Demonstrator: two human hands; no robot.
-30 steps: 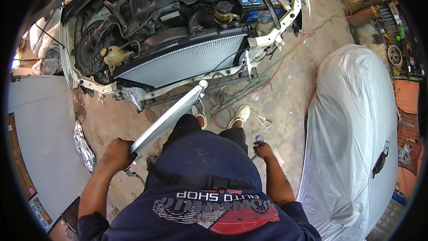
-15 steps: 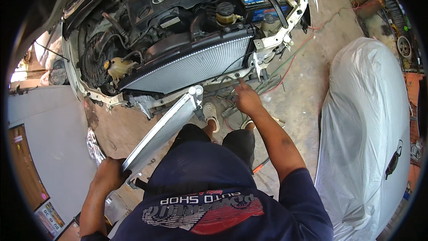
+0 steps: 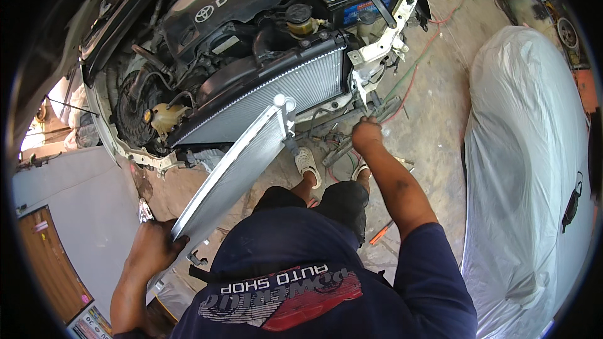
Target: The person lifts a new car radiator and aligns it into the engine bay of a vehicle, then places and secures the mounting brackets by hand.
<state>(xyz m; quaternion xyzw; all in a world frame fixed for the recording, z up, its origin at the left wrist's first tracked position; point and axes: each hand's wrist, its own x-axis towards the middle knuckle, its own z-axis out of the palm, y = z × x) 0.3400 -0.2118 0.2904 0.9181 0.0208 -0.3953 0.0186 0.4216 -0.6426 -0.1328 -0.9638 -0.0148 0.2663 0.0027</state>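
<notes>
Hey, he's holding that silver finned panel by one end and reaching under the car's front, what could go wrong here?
Only the left hand grips the long condenser panel at its near end, so it may tip or scrape the mounted radiator. The right hand reaches among loose wires near his sandalled foot, so he may snag them.

The long flat silver metal condenser panel (image 3: 235, 172) shows a fine pale-grey ribbed pattern. The wide finned radiator (image 3: 276, 97) behind it is light grey with a black top band. The white painted metal front frame (image 3: 383, 47) carries rust-brown smudges. The black plastic engine cover (image 3: 220, 3) bears white markings, and the small translucent yellowish fluid reservoir (image 3: 162, 116) has a yellow cap. The boxy car battery (image 3: 345, 0) is blue and black. The large bulging plastic cover sheet (image 3: 527, 163) is milky white-grey. The dark navy cotton shirt (image 3: 295, 276) has a red, white and grey print. The 2 pale cream foam clogs (image 3: 308, 163) sit on brownish concrete.
</notes>
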